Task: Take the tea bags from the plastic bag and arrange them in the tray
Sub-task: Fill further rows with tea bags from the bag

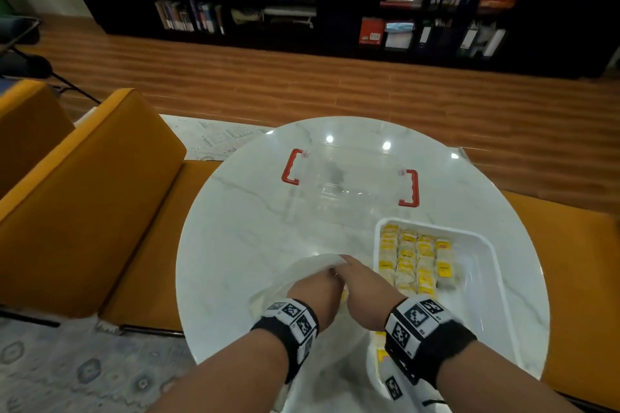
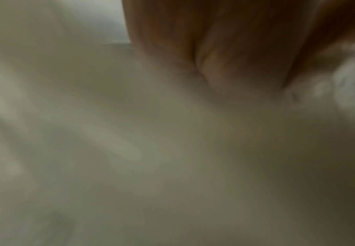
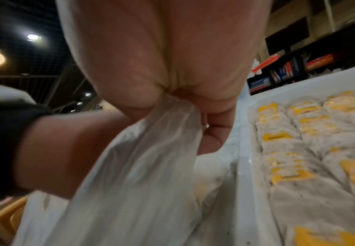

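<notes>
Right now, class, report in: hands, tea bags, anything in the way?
Right hand pinching the plastic bag; left hand at the bag, grip unclear. Tea bags rowed in the tray. Nothing blocking.

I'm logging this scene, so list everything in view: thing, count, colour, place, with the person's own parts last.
table: one, round, white marble; under everything.
tray: one, white; table's right side.
tea bags: many, count unclear, pale with yellow tags; in rows in the tray's left part.
plastic bag: one, translucent white; near table edge, left of the tray.
clear box: one, see-through with red handles; far side of the table.
sofa: orange; left of and behind the table.
bookshelf: dark, with books; far wall.
left hand: at the bag's mouth; grip hidden.
right hand: fingers pinch the bag's edge.
</notes>
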{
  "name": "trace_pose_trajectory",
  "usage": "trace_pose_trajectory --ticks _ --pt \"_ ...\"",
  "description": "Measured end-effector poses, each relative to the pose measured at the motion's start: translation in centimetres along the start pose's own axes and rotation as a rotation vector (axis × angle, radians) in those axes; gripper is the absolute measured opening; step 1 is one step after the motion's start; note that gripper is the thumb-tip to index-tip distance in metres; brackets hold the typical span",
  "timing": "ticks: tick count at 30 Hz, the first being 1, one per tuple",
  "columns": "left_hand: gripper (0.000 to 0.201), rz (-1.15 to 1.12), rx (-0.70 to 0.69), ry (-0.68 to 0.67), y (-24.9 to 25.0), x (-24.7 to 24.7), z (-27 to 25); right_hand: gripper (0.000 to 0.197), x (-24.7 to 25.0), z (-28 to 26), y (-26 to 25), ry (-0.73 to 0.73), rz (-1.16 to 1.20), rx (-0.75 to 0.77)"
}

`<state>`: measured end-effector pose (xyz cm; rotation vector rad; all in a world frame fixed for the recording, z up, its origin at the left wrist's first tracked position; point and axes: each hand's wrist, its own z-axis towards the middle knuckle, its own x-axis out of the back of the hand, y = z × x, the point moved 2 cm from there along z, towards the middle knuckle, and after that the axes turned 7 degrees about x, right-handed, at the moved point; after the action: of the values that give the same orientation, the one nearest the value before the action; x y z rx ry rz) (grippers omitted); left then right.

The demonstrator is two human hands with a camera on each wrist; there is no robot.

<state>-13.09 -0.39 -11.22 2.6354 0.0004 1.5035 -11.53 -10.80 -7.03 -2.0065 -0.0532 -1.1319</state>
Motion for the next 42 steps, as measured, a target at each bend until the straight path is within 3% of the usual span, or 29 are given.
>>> trace_pose_trajectory --ticks 5,10,13,15,17,19,21,25,26,30,33,35,42 --pt "0.038 0.168 0.009 -0.143 0.7 -1.2 1.7 0.06 0.1 -0.1 0.4 -0.035 0.071 0.007" --pt "0.033 0.007 -0.001 -0.033 0.2 -1.1 2.7 0.059 1.0 -0.3 1.5 0.01 0.097 -0.002" --pt "0.032 -0.109 -0.016 -0.05 -0.6 -0.7 2.3 0.059 1.6 -0.3 1.9 0.02 0.13 0.04" --pt "0.029 -0.232 0.016 -0.078 -1.5 -0.4 1.8 0.063 1.9 -0.3 2.0 -0.013 0.132 0.052" --pt "0.03 -0.359 0.057 -0.025 -2.7 0.0 1.2 0.05 2.4 -0.3 1.7 0.027 0.177 0.051" --pt "0.026 -0.515 0.098 0.006 -3.6 0.3 0.6 0.027 2.9 -0.1 1.4 0.247 0.301 0.028" --pt "0.017 -0.743 0.135 -0.019 -4.4 0.2 0.3 0.026 3.1 0.3 1.7 0.396 0.33 -0.039" --pt "0.022 -1.17 0.249 -0.157 -5.4 -0.2 -0.4 0.053 1.5 1.3 2.0 -0.005 0.063 -0.124" --pt "0.023 -1.242 0.266 -0.178 -5.5 -0.1 -0.7 0.051 1.0 1.5 1.8 -0.04 0.045 -0.126" --pt "0.02 -1.502 0.25 -0.249 -5.5 0.5 -1.7 0.022 0.5 2.0 1.2 0.124 0.02 -0.158" --pt "0.019 -1.728 0.264 -0.325 -5.7 0.6 -2.3 0.023 1.2 1.8 0.4 0.238 0.22 -0.115" --pt "0.021 -1.851 0.263 -0.364 -5.7 0.5 -2.6 0.025 1.6 1.6 -0.3 0.241 0.295 -0.035" --pt "0.028 -2.03 0.271 -0.372 -5.4 1.0 -3.3 0.031 2.0 1.1 -1.0 0.282 0.048 0.185"
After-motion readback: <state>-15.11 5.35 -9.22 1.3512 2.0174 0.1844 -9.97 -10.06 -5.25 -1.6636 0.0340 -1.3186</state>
